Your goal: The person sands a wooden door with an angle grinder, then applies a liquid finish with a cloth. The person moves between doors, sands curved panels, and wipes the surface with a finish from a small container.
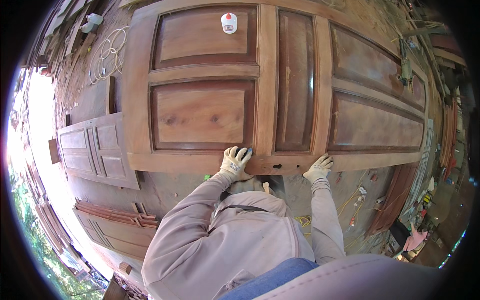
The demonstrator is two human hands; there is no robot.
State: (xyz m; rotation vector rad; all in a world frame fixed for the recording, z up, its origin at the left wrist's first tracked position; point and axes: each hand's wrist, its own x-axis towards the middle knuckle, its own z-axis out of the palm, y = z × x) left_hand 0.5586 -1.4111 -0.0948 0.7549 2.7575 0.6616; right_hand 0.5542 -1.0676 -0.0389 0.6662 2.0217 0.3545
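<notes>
A large brown panelled wooden door (pixel 268 75) lies flat in front of me. My left hand (pixel 235 163), in a pale glove, is closed over its near edge, fingers on top of the rail. Further right, my right hand (pixel 318 168), also gloved, is closed over the same edge. The undersides of both grips are hidden. Between my hands, the edge rail has a keyhole-shaped cutout (pixel 277 166) and a small round hole. A white bottle with a red cap (pixel 229 24) stands on the far left panel.
Smaller panelled doors (pixel 98 150) lie at the left, with stacked wood strips (pixel 115 212) nearby. A coiled pale cable (pixel 107 55) is on the ground at far left. A greenish tool (pixel 405 67) rests at the door's far right. Yellow cords (pixel 345 207) lie on the floor at right.
</notes>
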